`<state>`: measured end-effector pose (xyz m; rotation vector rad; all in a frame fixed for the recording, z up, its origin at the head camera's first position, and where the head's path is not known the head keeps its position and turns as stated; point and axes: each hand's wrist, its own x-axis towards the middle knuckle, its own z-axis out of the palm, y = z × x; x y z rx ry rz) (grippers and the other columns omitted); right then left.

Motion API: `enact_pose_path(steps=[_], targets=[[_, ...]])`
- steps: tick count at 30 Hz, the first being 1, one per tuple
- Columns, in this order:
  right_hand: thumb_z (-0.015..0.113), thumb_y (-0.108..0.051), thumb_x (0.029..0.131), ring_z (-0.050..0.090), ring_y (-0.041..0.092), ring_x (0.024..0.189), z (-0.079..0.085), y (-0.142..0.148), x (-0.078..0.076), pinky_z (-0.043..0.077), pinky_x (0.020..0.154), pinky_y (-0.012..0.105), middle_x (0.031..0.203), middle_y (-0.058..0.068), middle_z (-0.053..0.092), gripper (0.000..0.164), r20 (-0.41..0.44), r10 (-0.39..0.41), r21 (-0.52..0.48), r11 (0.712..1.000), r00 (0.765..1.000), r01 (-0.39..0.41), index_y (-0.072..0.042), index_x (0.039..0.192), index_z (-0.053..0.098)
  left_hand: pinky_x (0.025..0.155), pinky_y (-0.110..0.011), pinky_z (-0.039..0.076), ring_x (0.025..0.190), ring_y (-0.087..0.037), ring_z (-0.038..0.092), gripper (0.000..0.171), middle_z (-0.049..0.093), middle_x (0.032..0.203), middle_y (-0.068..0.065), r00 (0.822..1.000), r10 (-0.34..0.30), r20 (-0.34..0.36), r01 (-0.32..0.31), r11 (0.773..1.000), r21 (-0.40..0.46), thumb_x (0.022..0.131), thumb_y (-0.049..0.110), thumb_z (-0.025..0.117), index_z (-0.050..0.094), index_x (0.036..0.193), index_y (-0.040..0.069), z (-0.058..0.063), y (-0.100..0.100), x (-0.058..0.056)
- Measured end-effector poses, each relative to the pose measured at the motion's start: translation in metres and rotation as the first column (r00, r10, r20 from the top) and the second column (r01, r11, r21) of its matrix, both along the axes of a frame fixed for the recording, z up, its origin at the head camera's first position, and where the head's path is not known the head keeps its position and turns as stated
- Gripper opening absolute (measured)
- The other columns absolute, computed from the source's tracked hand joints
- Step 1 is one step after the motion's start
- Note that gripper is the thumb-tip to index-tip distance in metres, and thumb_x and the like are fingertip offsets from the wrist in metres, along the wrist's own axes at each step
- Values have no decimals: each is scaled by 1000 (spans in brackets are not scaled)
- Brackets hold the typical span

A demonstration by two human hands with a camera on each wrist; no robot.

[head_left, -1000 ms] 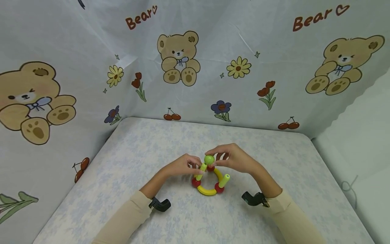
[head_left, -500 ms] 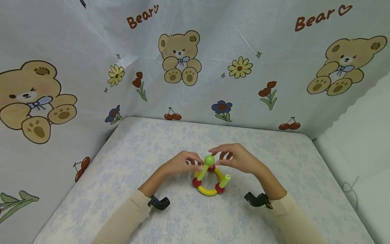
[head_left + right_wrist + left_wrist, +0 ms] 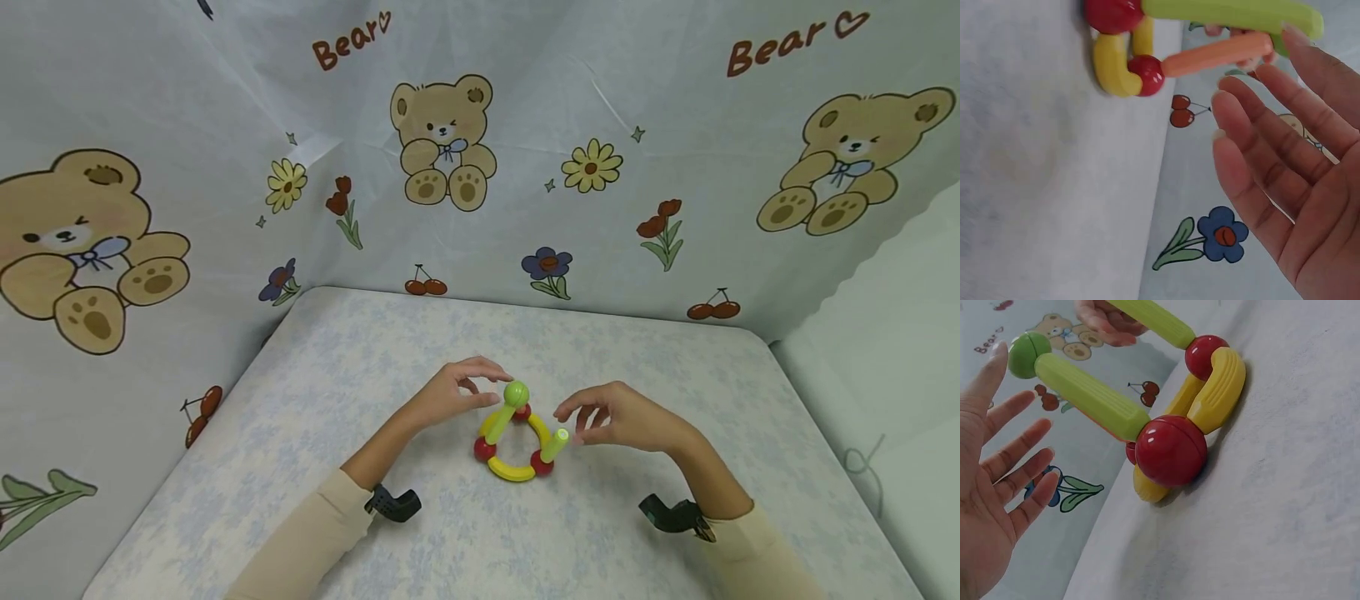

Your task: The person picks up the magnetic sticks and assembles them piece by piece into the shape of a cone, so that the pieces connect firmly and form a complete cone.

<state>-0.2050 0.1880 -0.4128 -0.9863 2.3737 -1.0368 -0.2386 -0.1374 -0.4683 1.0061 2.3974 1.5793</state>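
Observation:
A toy frame of magnetic-looking rods and balls stands on the table. Curved yellow rods [image 3: 512, 472] and red balls [image 3: 1171, 450] form its ring base. From one red ball a light green rod [image 3: 1092, 397] rises at a slant, topped by a green ball [image 3: 516, 393]. A second light green rod [image 3: 555, 446] has a bare upper end. The right wrist view also shows an orange rod [image 3: 1219, 57] reaching up to the top. My left hand [image 3: 457, 394] is spread beside the green ball; contact is unclear. Close to the second green rod, my right hand [image 3: 626, 417] has loosely bent fingers, holding nothing.
The table [image 3: 360, 350] wears a pale blue-patterned cover. Behind it hangs a cloth [image 3: 510, 100] printed with bears, flowers and cherries. A thin cable [image 3: 870, 467] lies against the white surface at the right.
Both hands have come off the top of the frame. My right hand has moved right and toward me; my left has risen slightly. The green ball now sits on the slanted green rod.

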Motion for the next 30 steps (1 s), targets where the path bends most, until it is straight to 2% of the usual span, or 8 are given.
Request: enact_pose_path(steps=[4,6,14,21,30], targets=[[81,-23,89,67,16,89,-10,-1,9,58,80,33,111,-1,72,32,-3,-15,-41,999,1000,15,-14,119,74,97,-50,51,126,-15,54,37,65,130,8,1000,-15,0,15,1000,24,93,27,76,71,130,21,-2,5,3],[81,-23,89,67,15,87,-13,-4,13,58,78,32,108,-3,72,33,-23,-26,-65,998,999,24,-12,118,74,98,-52,50,126,-13,54,38,66,130,7,1000,-17,1,17,999,40,93,27,76,71,130,20,-3,8,5],[81,-23,88,65,14,86,-19,-16,19,58,72,32,105,-5,74,26,-137,-55,-143,989,989,35,-12,111,77,95,-36,53,122,-16,58,34,67,129,0,1000,-19,3,19,997,80,94,17,75,71,128,12,-4,14,9],[81,-28,88,63,10,83,-26,-22,18,55,71,30,100,-9,73,22,-175,-113,-128,988,978,91,-17,107,78,95,-38,54,121,-17,59,32,68,127,-2,999,-23,28,20,995,93,95,18,74,71,125,9,-6,18,9],[80,-31,89,64,10,78,-31,-32,17,55,69,32,94,-12,73,22,-215,-131,-168,981,968,96,-17,106,79,94,-34,53,118,-17,60,33,68,125,-2,999,-30,41,26,995,92,96,27,73,72,124,9,-11,20,10]])
